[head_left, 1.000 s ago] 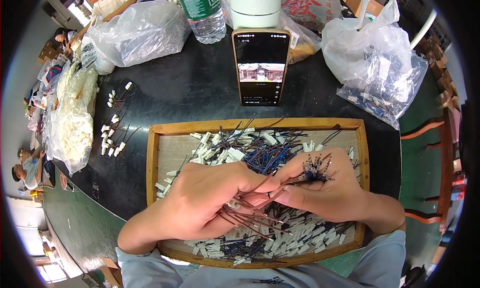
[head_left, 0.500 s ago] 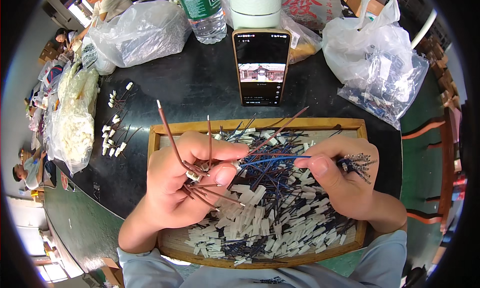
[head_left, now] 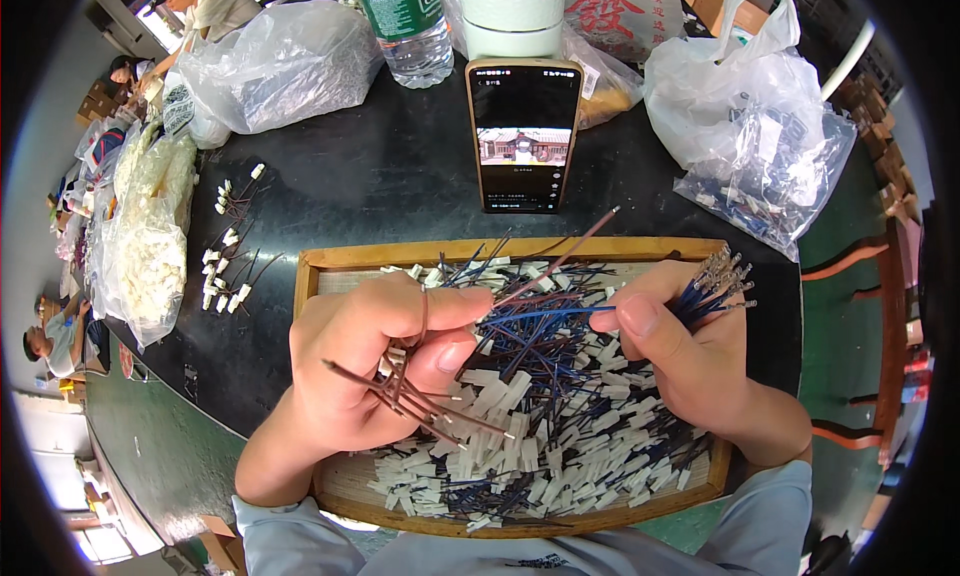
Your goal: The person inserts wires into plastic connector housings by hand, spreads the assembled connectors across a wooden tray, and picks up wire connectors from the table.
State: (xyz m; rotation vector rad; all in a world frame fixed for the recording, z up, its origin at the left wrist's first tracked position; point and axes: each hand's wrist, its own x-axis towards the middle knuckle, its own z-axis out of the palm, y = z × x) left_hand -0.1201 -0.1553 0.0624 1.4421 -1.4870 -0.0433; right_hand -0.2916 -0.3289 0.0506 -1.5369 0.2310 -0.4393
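While your left hand (head_left: 375, 366) keeps its fingers (head_left: 455, 311) curled tight around a small bunch of brown wires (head_left: 400, 396), your right hand (head_left: 690, 361) pinches a fan of blue wires (head_left: 560, 316) between thumb and forefinger, with their bare metal ends (head_left: 725, 276) sticking out past your knuckles. One brown wire (head_left: 570, 251) runs up and away from your left fingertips toward the phone (head_left: 522, 136) propped beyond the tray (head_left: 330, 261). So both hands are full, neither set of fingers spread wide.

Judging by what lies around, you are early to midway through. Just under and between your fingers the tray is heaped with white connectors (head_left: 520, 446) and loose blue wire, tangled and unsorted; that pile looks like the bulk of what is left. Off to the far left of your left hand, on the dark worktop (head_left: 400, 186), a small row of finished-looking pieces (head_left: 228, 266) lies apart: short wires with white plugs on them. That row is little beside the heap in the tray.

Beyond your right fingers a clear bag (head_left: 775, 171) holds more small parts, and to the far left a bag (head_left: 150, 246) of white pieces sits, so supply is plentiful. Whether the brown bunch in your left hand already carries connectors I cannot tell for sure; a white piece shows near your thumb, partly hidden.
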